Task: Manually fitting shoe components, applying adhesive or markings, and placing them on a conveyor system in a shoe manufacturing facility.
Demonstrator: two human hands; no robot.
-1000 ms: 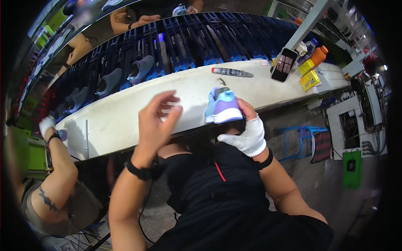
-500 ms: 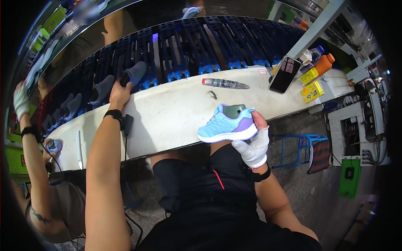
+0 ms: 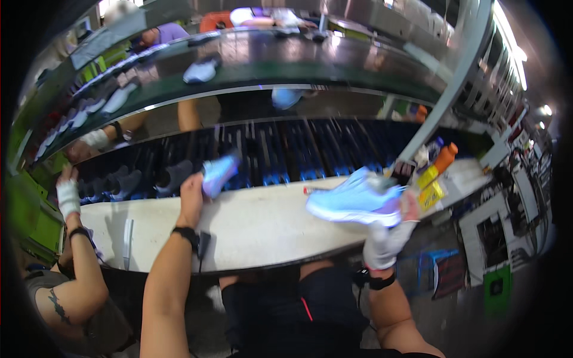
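My right hand (image 3: 388,241), in a white glove with bare fingertips, grips a light blue sneaker (image 3: 352,200) by its heel. This sneaker has a white sole and a lilac heel; it is held above the white worktop (image 3: 268,224), toe pointing left. At the worktop's far edge, my bare left hand (image 3: 191,200) is closed on a second light blue sneaker (image 3: 219,174), smeared by motion, beside the dark slatted conveyor (image 3: 262,155). Just left of that hand, a dark grey shoe (image 3: 173,178) rests on the slats.
Several grey shoes (image 3: 122,184) line the conveyor leftward. A co-worker's gloved hand (image 3: 68,197) is at the far left. Shoes (image 3: 200,71) ride an upper belt. An orange bottle (image 3: 445,156), yellow boxes (image 3: 431,196) and a phone (image 3: 404,171) stand at right, near a slanted post (image 3: 444,89).
The view has tilted up. My left hand, earlier at a grey shoe, now has a light blue sneaker. The right hand has moved its sneaker rightward and farther over the worktop.
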